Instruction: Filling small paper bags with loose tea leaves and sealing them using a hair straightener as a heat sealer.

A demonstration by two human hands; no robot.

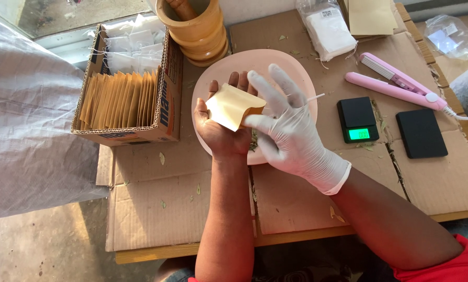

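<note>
The bare left hand [221, 122] lies palm up, holding a flat, pale yellow paper bag [231, 106] over a round pink plate [301, 83]. The right hand [286, 130], in a smooth white glove, pinches the bag's edge. Green bits under the hands are mostly hidden. A cardboard box [163, 112] of tan packets stands left on the counter [161, 209].

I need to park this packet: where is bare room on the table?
Bare cardboard lies near the front edge, left of the left hand's forearm, below the box. A smaller patch sits between the right hand's forearm and the black pad. It is crowded around the plate, scale and pink sealer.
</note>
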